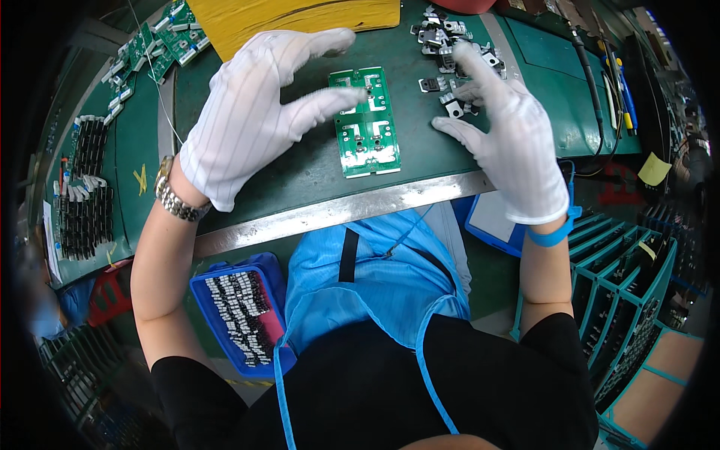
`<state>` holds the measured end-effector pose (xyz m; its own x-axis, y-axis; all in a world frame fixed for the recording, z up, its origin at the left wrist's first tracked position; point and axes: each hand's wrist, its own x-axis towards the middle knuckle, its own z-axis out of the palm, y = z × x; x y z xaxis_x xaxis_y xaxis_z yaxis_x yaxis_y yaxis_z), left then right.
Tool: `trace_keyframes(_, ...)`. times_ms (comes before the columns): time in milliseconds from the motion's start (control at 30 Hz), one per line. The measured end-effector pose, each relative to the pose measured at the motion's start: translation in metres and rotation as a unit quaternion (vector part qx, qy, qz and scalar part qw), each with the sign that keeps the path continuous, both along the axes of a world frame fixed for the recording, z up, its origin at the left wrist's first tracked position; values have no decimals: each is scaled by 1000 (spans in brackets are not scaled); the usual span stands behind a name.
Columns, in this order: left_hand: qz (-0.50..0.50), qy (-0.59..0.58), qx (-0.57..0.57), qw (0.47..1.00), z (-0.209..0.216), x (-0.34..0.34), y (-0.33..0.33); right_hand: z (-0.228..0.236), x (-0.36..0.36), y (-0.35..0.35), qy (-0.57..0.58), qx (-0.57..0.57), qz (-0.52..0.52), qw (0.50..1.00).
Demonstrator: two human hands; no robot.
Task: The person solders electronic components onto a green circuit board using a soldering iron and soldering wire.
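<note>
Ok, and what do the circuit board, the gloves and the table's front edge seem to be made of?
Circuit board: likely plastic laminate, judging by its flat glossy green face with silvery, metal-looking patches.
Gloves: probably thin fabric, matte white; fine stripes and soft wrinkles suggest cloth.
Front edge: apparently metal, perhaps steel, given its scuffed silvery shine.

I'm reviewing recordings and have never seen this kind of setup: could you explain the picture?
There is no machine here, just a person in white gloves. A fisheye camera on their head looks down, so straight edges bend. On the green bench lie a green circuit board and, to its right, a heap of small black-and-metal parts. The left hand is open, its thumb over the board, holding nothing visible. The right hand is at the heap; whether it grips a part I cannot tell.
</note>
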<state>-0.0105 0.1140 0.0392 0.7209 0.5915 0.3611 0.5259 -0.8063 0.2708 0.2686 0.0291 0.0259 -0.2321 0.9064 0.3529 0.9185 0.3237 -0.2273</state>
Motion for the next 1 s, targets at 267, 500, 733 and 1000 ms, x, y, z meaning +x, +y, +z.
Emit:
trace_keyframes(267,-20,-44,38,998,-9,36,-2,-20,-2,-5,127,88,-27,988)
trace_keyframes(500,-30,37,91,995,-32,90,8,-20,-2,-8,130,100,-47,985)
trace_keyframes(733,-14,1,46,999,-11,71,24,-13,-1,-1,149,114,-42,981)
trace_keyframes(1000,86,-109,-207,969,-16,0,18,-14,-21,37,100,83,140,982)
